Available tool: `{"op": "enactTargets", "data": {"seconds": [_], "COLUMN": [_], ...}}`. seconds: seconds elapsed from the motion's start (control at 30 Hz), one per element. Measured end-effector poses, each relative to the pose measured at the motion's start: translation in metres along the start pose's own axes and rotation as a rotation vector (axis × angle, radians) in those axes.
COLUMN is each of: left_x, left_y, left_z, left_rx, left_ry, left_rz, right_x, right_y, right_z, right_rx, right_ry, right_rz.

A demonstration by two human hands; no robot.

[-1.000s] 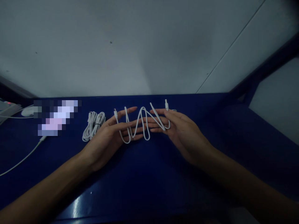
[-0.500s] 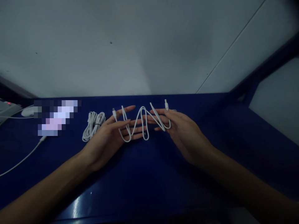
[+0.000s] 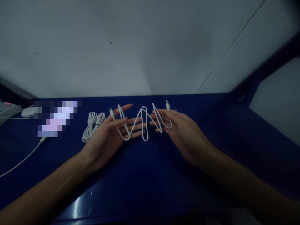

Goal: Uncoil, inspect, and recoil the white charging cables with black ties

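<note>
A white cable (image 3: pixel 142 114) runs in zigzag loops between my two hands above the dark blue table (image 3: pixel 140 181). My left hand (image 3: pixel 105 140) has its fingers stretched toward the right, with the cable's loops draped over them. One plug end sticks up by that hand's thumb and forefinger. My right hand (image 3: pixel 182 131) faces it. Its thumb and fingers pinch the cable near the other plug, which points upward. The fingertips of the two hands nearly meet.
A coiled, tied white cable bundle (image 3: pixel 92 126) lies left of my left hand. Farther left are a pixelated object (image 3: pixel 56 118), a white mouse (image 3: pixel 27 112), a power strip (image 3: pixel 7 107) and a loose white lead (image 3: pixel 21 161). A grey wall rises behind.
My left hand has shifted slightly left and up with its plug end, so the hands are a little farther apart and the cable loops are drawn wider.
</note>
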State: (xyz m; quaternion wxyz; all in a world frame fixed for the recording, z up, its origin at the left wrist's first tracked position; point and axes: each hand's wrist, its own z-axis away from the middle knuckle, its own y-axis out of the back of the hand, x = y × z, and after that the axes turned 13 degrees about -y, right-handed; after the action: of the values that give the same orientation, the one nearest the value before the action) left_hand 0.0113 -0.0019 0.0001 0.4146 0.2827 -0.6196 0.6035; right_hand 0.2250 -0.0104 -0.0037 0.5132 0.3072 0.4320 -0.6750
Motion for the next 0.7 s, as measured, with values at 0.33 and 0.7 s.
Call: {"op": "enactTargets", "data": {"seconds": [0.33,0.7], "left_x": [0.0017,0.0018], "left_y": [-0.0018,-0.0042], "left_z": [0.0015,0.0021], "left_rx": [0.005,-0.035], "left_ry": [-0.016,-0.004], "left_rz": [0.026,0.044], "right_x": [0.0005,-0.0006], "right_y": [0.0024,0.0054], "right_z": [0.0003,0.0010], "right_rx": [-0.095,-0.161], "right_ry": [-0.031,-0.062], "right_rz": [-0.065,0.247]}}
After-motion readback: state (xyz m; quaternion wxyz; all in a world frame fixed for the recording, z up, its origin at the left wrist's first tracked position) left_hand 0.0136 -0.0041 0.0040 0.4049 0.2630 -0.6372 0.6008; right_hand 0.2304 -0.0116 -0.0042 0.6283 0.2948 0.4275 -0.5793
